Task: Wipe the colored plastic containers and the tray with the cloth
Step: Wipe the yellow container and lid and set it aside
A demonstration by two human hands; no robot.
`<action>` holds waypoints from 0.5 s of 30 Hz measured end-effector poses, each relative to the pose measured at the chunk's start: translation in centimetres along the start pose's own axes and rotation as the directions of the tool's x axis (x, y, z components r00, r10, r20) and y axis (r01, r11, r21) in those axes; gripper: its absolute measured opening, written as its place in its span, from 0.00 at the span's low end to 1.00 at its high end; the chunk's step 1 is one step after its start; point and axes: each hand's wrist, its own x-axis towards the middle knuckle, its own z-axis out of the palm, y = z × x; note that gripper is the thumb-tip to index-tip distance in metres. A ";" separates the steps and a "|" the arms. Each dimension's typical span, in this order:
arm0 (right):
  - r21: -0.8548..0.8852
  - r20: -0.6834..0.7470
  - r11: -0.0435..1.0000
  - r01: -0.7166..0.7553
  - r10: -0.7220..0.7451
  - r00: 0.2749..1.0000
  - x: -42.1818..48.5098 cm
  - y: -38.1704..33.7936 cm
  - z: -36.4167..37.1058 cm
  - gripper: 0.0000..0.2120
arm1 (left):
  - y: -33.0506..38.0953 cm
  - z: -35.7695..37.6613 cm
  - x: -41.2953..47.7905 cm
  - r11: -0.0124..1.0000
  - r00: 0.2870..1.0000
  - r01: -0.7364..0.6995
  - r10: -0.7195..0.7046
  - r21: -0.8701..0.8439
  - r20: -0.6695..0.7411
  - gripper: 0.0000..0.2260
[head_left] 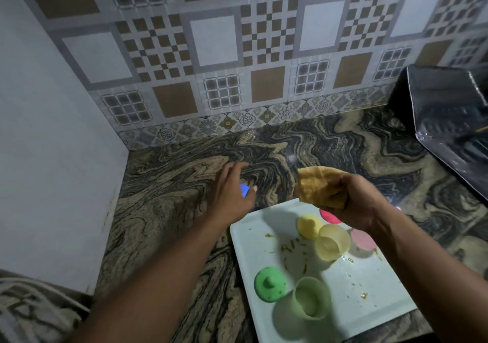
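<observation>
So the tray (369,290) sits on the desk (171,210), near right. On it, the near container (311,299) has a lid (270,284) just left of it, and the far container (333,241) sits behind them. The cloth (317,188), held in the right hand (353,205), hangs over the tray's far edge. The left hand (232,192) is over the desk, left of the tray. A tiled wall (237,52) runs along the far side.

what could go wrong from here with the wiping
1. The yellow cup and green cup sit loose on the tray. A swipe of the cloth held in the right hand may knock them off.
2. Food scraps on the tray could smear onto the green lid or spill onto the counter.
3. The left hand hides most of the blue piece, which might get nudged away.
</observation>
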 end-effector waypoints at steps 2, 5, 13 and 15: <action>0.003 -0.011 1.000 0.016 -0.016 1.000 -0.6 -0.2 -0.9 0.27 | 2.4 0.3 -0.9 0.997 0.997 -0.071 0.071 0.002 0.006 0.20; 0.008 -0.030 0.999 0.034 -0.033 0.999 -1.6 -0.5 -2.3 0.28 | 5.6 1.9 -2.6 0.984 0.978 -0.175 0.176 -0.014 0.110 0.14; 0.059 -0.102 0.998 0.008 -0.002 0.995 -5.5 0.1 -6.9 0.22 | 12.7 7.4 -7.2 0.880 0.823 -0.448 0.337 0.159 0.458 0.17; 0.060 -0.097 0.998 -0.016 0.022 0.995 -6.5 0.7 -8.4 0.21 | 13.5 8.2 -7.5 0.836 0.792 -0.489 0.305 0.250 0.530 0.16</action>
